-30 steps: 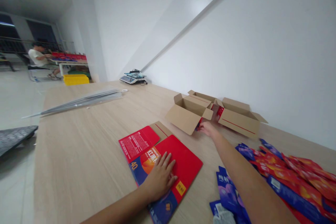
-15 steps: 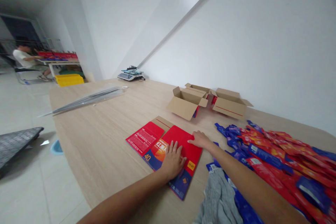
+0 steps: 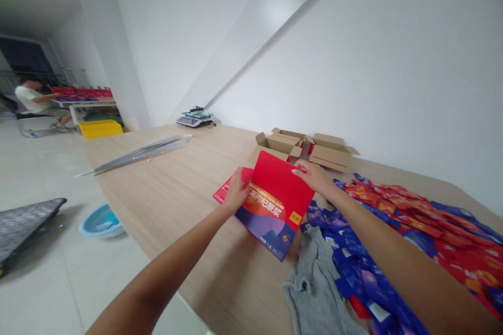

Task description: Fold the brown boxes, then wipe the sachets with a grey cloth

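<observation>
A red and blue printed carton (image 3: 271, 204), partly unfolded, is tilted up off the table between my hands. My left hand (image 3: 238, 191) grips it at the fold between its large front panel and the smaller red side panel. My right hand (image 3: 312, 175) pinches the upper right edge of the front panel, thumb and fingers closed on it. Part of the side panel is hidden behind my left hand. Close to the carton's lower right corner lies a grey knitted cloth (image 3: 314, 288), perhaps a glove or sleeve.
Red and blue sachets (image 3: 424, 230) are heaped on the right. Open cardboard boxes (image 3: 332, 157) stand near the wall. A scale (image 3: 194, 120) and a plastic-wrapped bundle (image 3: 145, 153) lie farther left. On the floor is a blue basin (image 3: 101, 226). A person (image 3: 35, 99) sits at a distant table.
The carton has risen from lying flat and tilted up. My left hand moved from its front panel to the left fold; my right hand now grips the upper right edge.
</observation>
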`<action>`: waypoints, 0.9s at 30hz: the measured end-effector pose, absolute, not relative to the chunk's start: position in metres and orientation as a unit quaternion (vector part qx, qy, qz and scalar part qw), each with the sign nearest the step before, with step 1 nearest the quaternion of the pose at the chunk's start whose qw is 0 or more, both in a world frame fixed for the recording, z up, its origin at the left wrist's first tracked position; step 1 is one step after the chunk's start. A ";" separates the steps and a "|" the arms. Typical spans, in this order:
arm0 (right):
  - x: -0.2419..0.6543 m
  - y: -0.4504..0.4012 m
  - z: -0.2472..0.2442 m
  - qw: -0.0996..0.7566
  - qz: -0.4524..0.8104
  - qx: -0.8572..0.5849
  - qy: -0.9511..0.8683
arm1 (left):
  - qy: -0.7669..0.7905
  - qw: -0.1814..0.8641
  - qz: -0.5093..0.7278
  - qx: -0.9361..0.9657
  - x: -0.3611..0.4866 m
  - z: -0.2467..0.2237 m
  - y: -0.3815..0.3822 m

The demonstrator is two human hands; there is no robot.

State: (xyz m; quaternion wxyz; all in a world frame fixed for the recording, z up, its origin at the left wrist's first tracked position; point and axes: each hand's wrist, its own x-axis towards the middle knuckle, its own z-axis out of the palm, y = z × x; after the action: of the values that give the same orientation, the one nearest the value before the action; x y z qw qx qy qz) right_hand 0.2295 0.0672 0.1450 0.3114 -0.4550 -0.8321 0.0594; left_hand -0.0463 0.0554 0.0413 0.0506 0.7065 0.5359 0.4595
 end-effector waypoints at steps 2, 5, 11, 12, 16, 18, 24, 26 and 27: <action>0.233 0.037 0.167 0.300 -0.003 -0.441 -0.846 | 0.517 0.058 0.439 0.733 -0.056 0.059 0.055; 0.238 -0.006 0.179 0.285 -0.094 -0.413 -0.860 | 0.476 0.039 0.399 0.783 -0.064 0.078 0.048; 0.257 -0.059 0.150 0.310 -0.254 -0.286 -0.870 | 0.401 -0.034 0.290 0.868 -0.056 0.115 0.028; 0.260 -0.065 0.145 0.315 -0.264 -0.269 -0.871 | 0.382 -0.045 0.271 0.882 -0.052 0.121 0.024; 0.272 -0.087 0.130 0.341 -0.228 -0.278 -0.868 | 0.323 -0.096 0.213 0.917 -0.037 0.131 0.005; 0.279 -0.094 0.128 0.332 -0.139 -0.304 -0.882 | 0.317 -0.135 0.194 0.919 -0.032 0.124 -0.005; 0.300 -0.067 0.133 0.335 -0.006 -0.455 -0.825 | 0.295 -0.215 0.152 0.919 -0.020 0.090 -0.035; 0.300 -0.047 0.129 0.296 -0.043 -0.506 -0.809 | 0.285 -0.210 0.149 0.923 -0.017 0.085 -0.043; 0.298 -0.037 0.126 0.258 -0.046 -0.531 -0.806 | 0.280 -0.203 0.151 0.926 -0.016 0.084 -0.047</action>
State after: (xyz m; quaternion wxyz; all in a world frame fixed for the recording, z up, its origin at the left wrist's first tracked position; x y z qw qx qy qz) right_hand 0.2977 -0.0373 0.1259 0.2582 -0.5309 -0.8058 -0.0462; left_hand -0.0161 -0.0466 0.0840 -0.2033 0.9260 0.2797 0.1513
